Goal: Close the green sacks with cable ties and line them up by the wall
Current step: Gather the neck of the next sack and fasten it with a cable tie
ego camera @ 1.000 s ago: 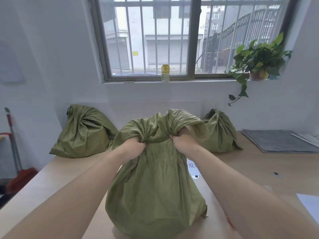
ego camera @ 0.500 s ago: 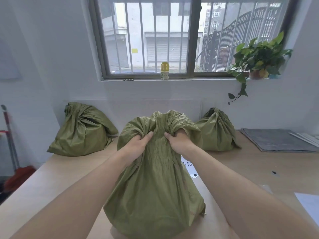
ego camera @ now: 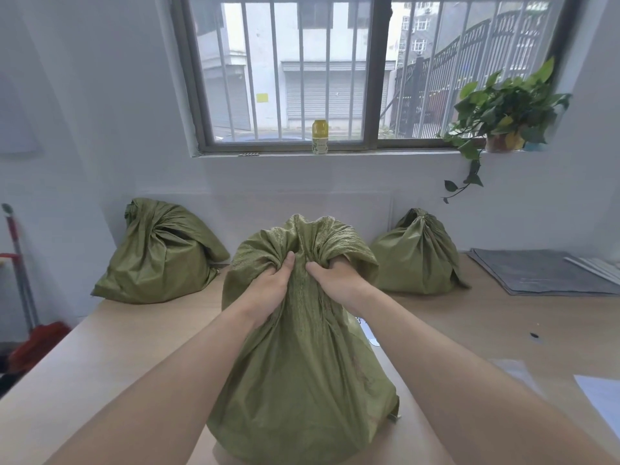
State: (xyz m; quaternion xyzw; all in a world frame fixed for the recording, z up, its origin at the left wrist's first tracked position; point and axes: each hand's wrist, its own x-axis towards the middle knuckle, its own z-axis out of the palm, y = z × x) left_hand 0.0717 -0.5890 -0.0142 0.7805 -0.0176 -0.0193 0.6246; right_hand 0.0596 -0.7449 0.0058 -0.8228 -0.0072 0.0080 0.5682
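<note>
Fabric fills both fists: my left hand (ego camera: 266, 288) and my right hand (ego camera: 337, 280) are each clenched round a gathered wad at the neck of the green sack (ego camera: 302, 370). My thumbs nearly meet at the front, and the loose mouth puffs out above my knuckles. The sack stands upright on the wooden table (ego camera: 469, 333) right before me, well short of the wall (ego camera: 302, 189). It faces the gap between the left sack (ego camera: 157, 260) and the right sack (ego camera: 417, 263), which sit against that wall with their necks drawn in, though I cannot make out ties on them. No cable tie shows anywhere I can see, and that is my worry. As I judge it, both hands are spent on holding the neck shut, so fetching a tie means letting one go, and the slick woven cloth could spring open and undo the gather. The neck also looks thick and uneven, bulging more over my right hand, so a tie cinched over such a lump might sit slack or slide off upward. The body looks full and soft — a hard sideways tug could tip it over. Pushing it back carelessly could also knock the right sack toward the grey mat (ego camera: 536, 273).
</note>
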